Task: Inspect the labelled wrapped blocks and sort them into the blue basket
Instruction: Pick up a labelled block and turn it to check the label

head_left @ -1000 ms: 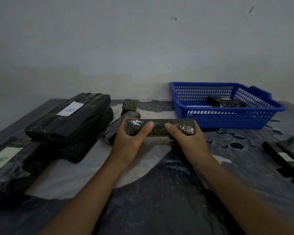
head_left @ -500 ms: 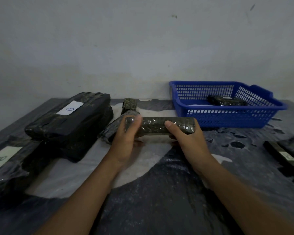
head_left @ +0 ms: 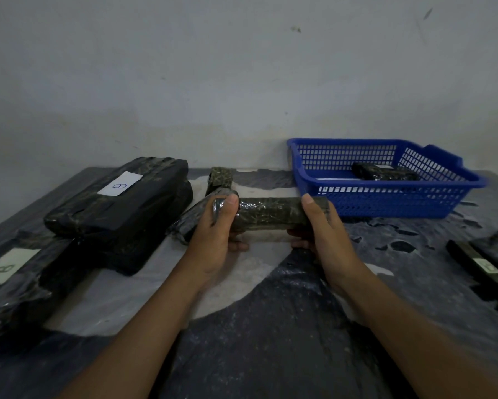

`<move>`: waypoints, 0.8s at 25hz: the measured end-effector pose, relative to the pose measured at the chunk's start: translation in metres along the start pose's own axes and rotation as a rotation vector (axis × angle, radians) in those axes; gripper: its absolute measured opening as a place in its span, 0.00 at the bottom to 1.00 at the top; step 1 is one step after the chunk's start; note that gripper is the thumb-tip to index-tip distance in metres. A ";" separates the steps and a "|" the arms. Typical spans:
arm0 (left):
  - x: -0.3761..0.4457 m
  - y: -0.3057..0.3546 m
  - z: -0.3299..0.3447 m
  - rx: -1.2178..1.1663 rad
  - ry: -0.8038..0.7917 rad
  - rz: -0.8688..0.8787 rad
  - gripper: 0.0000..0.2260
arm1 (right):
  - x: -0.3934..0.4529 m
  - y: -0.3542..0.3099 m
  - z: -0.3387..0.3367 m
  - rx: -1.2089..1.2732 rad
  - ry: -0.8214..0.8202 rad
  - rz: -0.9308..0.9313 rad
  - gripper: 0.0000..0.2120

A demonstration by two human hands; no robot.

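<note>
Head view: the left hand and the right hand each grasp 1 end of a long wrapped block, thumbs on its upper face and fingers curled beneath, holding it level above the desk, in front of the near-left corner of the blue basket. No label is visible on the faces of this block that show, so its inspection is judged to be in progress and its transfer not yet done. The blue basket stands at the rear right of the desk against the wall and already contains 1 dark wrapped block with a pale sheet or label beside it; at least 1 block therefore counts as sorted. Remaining on the desk: a large wrapped block at the left bearing a white label marked B; a 2nd large block at the near left with a similar label; 1 slim block lying diagonally behind the left hand, and a short one further back; and dark bars at the right edge, 1 with a small label that is too small to read. By this count, most of the work is judged outstanding.
</note>
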State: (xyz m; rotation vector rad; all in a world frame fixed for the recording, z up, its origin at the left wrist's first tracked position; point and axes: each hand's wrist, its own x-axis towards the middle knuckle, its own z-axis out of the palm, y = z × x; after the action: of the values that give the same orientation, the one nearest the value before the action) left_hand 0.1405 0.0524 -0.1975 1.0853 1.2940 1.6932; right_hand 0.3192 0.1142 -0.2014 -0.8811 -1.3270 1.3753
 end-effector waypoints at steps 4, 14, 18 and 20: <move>0.000 0.001 0.001 0.001 0.020 -0.006 0.12 | -0.004 0.000 0.001 -0.073 0.000 -0.049 0.28; -0.005 0.006 -0.002 0.021 0.047 0.054 0.32 | -0.009 -0.005 0.001 -0.053 -0.058 -0.052 0.20; -0.006 0.008 -0.001 -0.009 0.028 0.016 0.21 | -0.004 -0.005 0.001 -0.021 0.006 -0.020 0.18; -0.005 0.007 -0.002 0.023 0.069 0.010 0.15 | -0.003 -0.004 0.000 -0.046 0.015 -0.038 0.17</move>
State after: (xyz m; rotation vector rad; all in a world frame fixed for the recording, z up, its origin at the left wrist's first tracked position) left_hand 0.1404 0.0455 -0.1923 1.0564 1.3569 1.7402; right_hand 0.3205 0.1106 -0.1981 -0.8913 -1.3617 1.3111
